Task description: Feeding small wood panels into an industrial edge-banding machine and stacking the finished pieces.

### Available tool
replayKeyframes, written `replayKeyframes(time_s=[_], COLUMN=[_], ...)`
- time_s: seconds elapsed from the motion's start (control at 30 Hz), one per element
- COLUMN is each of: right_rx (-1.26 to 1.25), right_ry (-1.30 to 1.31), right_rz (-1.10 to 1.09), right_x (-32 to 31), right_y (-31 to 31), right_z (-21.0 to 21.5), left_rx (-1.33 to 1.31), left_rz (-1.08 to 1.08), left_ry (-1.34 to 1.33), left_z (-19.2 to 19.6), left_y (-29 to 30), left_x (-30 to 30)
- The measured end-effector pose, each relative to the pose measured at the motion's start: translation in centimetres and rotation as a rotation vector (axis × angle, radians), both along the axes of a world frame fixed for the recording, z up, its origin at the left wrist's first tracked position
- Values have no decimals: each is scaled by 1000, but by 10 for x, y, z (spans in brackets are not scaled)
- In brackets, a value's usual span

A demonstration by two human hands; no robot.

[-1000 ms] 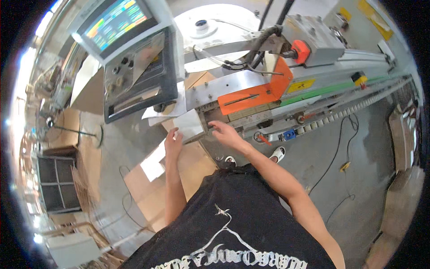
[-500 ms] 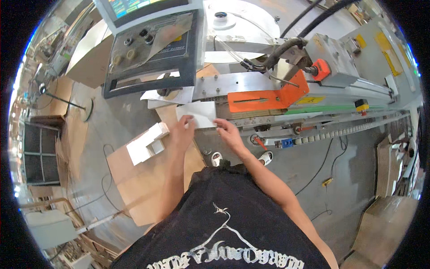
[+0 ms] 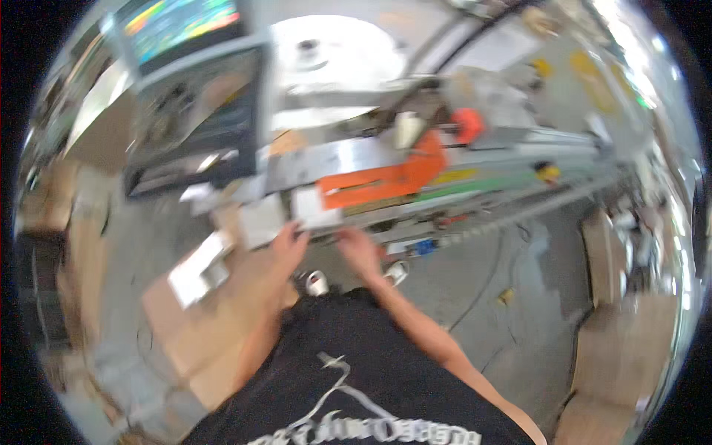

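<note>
White and nearly square as it shows, the small panel (image 3: 314,208) lies at the left end of the orange guard (image 3: 386,187); no long axis can be made out through the blur. The left hand (image 3: 290,248) sits at its near left corner, the right hand (image 3: 358,251) by its near right corner, so the panel lies forward-right of one and forward-left of the other, the left hand seeming the nearer. Fingers of both look slightly bent, but whether either grips or even touches it I cannot tell. A greyer sheet (image 3: 261,221) lies just to its left
</note>
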State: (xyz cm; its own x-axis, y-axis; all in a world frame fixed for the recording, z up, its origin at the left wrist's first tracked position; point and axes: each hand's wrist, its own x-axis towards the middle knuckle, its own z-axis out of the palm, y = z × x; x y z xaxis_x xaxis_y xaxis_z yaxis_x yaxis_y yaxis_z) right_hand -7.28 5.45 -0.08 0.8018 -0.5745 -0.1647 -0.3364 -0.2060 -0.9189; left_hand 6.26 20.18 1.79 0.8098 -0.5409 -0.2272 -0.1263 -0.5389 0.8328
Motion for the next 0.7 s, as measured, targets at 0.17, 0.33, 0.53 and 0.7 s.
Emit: replayKeyframes(time_s=[0.17, 0.33, 0.53, 0.7], right_rx=[193, 446, 482, 488], right_ry=[-268, -217, -290, -327], right_rz=[116, -54, -124, -151], right_x=[38, 46, 47, 52], right_y=[32, 27, 36, 34], right_z=[-55, -53, -56, -50], left_rx=[-156, -113, -111, -202], left_rz=[-12, -107, -97, -75], left_ry=[123, 166, 261, 226], left_z=[-49, -49, -15, -44], left_y=[33, 19, 17, 19], left_x=[18, 23, 14, 31])
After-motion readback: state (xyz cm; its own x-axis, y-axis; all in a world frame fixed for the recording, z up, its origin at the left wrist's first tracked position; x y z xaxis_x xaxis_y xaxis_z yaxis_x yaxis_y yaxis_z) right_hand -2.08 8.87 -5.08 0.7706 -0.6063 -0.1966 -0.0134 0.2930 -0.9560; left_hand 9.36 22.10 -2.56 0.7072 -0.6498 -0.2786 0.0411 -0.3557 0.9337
